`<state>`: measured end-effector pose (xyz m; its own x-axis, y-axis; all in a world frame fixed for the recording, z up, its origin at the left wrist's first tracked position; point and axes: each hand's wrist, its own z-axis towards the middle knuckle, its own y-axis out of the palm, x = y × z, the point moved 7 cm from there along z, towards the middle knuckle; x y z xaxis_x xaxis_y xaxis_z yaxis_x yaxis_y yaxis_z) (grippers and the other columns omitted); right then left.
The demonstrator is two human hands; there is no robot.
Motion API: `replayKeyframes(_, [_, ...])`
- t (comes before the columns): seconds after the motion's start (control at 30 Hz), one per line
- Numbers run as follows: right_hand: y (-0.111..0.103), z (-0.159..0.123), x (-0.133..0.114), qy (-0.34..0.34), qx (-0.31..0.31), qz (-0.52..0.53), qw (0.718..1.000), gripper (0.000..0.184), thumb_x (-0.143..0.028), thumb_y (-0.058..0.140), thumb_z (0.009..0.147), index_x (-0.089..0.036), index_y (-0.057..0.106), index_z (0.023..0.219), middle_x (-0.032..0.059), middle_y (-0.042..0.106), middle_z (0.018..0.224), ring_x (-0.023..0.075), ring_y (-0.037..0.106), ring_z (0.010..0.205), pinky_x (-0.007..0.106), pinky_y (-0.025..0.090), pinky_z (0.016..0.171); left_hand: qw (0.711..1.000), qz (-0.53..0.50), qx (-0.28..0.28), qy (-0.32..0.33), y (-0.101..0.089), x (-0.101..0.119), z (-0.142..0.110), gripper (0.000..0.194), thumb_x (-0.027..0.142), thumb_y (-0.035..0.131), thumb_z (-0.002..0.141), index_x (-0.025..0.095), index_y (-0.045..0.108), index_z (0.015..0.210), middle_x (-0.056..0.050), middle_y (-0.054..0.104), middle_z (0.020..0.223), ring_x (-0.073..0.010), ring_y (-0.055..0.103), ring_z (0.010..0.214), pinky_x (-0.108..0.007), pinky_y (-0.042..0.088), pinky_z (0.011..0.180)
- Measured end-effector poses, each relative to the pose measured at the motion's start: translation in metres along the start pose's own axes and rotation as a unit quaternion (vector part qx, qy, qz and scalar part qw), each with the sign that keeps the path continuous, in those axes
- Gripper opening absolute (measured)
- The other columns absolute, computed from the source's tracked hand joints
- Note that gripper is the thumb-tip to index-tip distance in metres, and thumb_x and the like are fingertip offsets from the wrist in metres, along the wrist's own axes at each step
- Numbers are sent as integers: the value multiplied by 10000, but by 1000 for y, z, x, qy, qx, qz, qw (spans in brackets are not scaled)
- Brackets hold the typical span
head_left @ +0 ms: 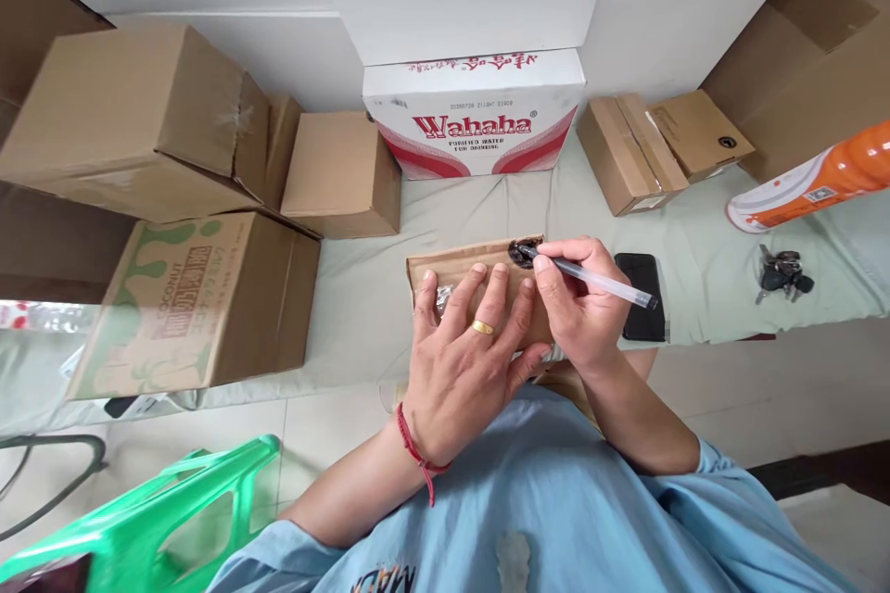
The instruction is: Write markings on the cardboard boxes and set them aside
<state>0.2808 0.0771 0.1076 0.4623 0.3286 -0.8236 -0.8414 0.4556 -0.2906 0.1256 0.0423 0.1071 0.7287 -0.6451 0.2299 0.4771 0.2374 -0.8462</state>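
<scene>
My left hand (469,347) lies flat with fingers spread on a piece of brown cardboard (459,262) near the table's front edge. A gold ring is on one finger, and a red cord is round the wrist. My right hand (582,306) grips a pen (598,280) with a clear barrel and dark grip. The pen's tip is at a dark black patch (521,252) by the cardboard's upper right corner. A small shiny clear bit (443,298) shows between my left fingers. The cardboard's lower part is hidden under my hands.
A black phone (641,287), keys (784,272) and an orange-and-white bottle (810,185) lie to the right. Behind stand a white Wahaha carton (476,125) and small boxes (629,153). Stacked cartons (209,296) fill the left. A green stool (229,491) stands at lower left.
</scene>
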Motion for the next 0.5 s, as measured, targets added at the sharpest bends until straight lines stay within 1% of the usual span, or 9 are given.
replayKeyframes(0.07, [1, 0, -1, -12, 2, -10, 1000, 100, -339, 668, 1046, -266, 735, 1057, 23, 781, 921, 162, 689, 717, 302, 572, 633, 1000, -3, -2, 1, 0, -1, 0, 604, 540, 654, 1066, 286, 594, 1611, -141, 665, 1586, -386, 621, 1468, -626, 136, 1404])
replayKeyframes(0.13, [3, 2, -3, -25, -4, -11, 1000, 83, -317, 668, 1045, -263, 730, 1054, 23, 793, 940, 163, 701, 731, 303, 577, 650, 1000, -1, -1, 6, 1, -1, 1, 605, 535, 654, 1067, 264, 598, 1606, -155, 662, 1586, -392, 620, 1465, -630, 134, 1402])
replayKeyframes(0.23, [3, 3, -6, -30, -7, -11, 999, 63, -286, 666, 1031, -262, 712, 996, -1, 764, 861, 146, 656, 656, 294, 553, 622, 1000, 2, 1, 10, 1, 0, 1, 609, 538, 658, 1065, 245, 607, 1596, -168, 662, 1585, -396, 626, 1455, -631, 135, 1400])
replayKeyframes(0.37, [1, 2, -6, -16, 0, -19, 1000, 66, -248, 660, 991, -261, 683, 931, -41, 684, 728, 121, 553, 548, 279, 505, 563, 1000, -3, 7, 4, 0, 0, 0, 592, 548, 668, 1057, 286, 620, 1585, -141, 673, 1578, -381, 635, 1450, -622, 143, 1401])
replayKeyframes(0.5, [-1, -1, -6, -24, 13, -18, 999, 75, -200, 658, 946, -255, 662, 896, -49, 666, 708, 113, 547, 555, 266, 483, 560, 1000, 15, 13, 11, -1, 1, 1, 572, 545, 645, 1070, 270, 632, 1572, -143, 690, 1556, -369, 645, 1437, -602, 146, 1404])
